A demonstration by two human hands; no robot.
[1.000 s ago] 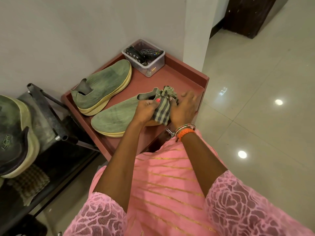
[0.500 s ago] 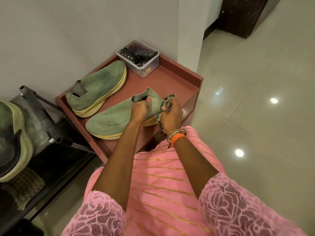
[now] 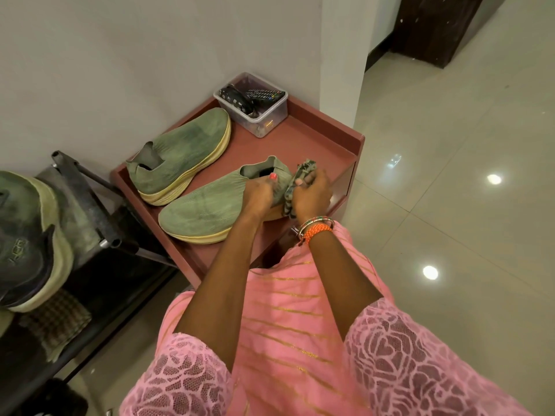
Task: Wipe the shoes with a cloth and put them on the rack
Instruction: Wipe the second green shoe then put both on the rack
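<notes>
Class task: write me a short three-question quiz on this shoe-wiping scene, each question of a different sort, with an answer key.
1. True or false: the right hand holds the checked cloth against the heel of the near green shoe.
2. Which hand grips the near shoe's collar? A) left hand B) right hand C) neither
3. Fill in: the clear plastic box on the red tray table holds ____ controls.

Key: 1 true; 2 A; 3 remote
</notes>
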